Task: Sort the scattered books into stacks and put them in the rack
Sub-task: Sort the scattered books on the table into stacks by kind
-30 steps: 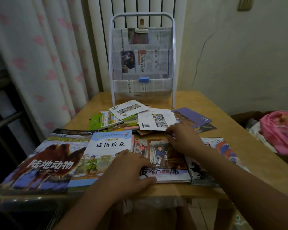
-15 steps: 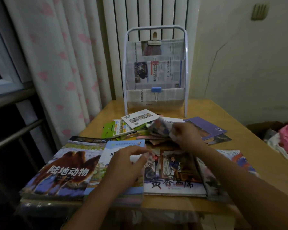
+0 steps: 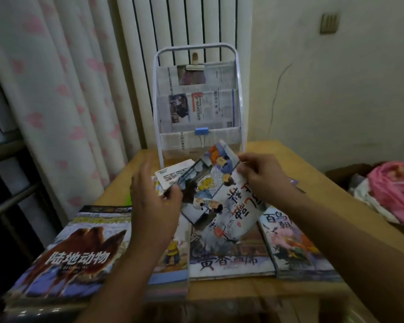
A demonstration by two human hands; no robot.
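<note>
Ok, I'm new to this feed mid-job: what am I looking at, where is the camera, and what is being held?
There is no machine here, only a person's two bare hands. The single camera sits on the person's head, looking forward and down. The right hand has its grip on a thin picture book, lifted and tilted above the wooden table. The left hand touches the book's lower left corner; whether it pinches it is unclear. Lying flat are a camel book, two more picture books and some small booklets. A white rack, lined with newspaper, stands at the back.
</note>
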